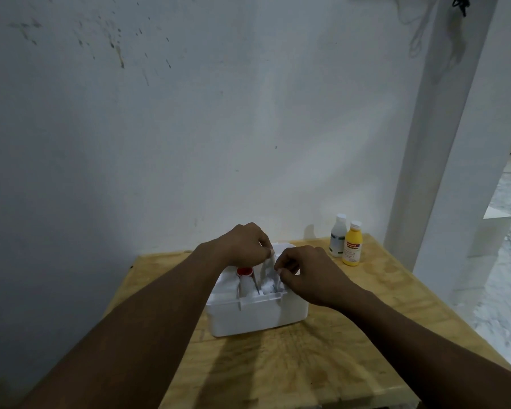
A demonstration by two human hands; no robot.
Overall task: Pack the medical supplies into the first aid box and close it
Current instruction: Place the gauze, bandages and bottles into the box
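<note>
At the far left there is only a scuffed, pale painted wall and the edge of the light plywood counter, on which everything here stands. Moving in, the person's left hand reaches over the open white plastic first aid box, which sits near the middle of the counter; its grip is narrow, thumb and fingertips pinched on the upper edge of a thin white piece, a sachet or folded dressing, as far as I can tell, that stands over the box's middle. Just below that hand, inside the box, a white bottle with a red cap is upright in a left-hand compartment, and to its right a compartment holds something white and crumpled, perhaps cotton or gauze, too blurred to name. The right hand comes next, its grip equally tight, fingertips pinched on the same white piece from the other side, so both hands hold it together over the box. Behind the hands a white rounded edge shows, probably the raised lid, though I cannot be sure. Further right, well apart from the box and near the wall, a clear bottle with a white cap and an opaque yellow bottle with a white cap stand side by side, touching or nearly so. I judge the packing partly done: some supplies are in, one piece is going in, the two bottles remain out, and the box is not yet closed.
</note>
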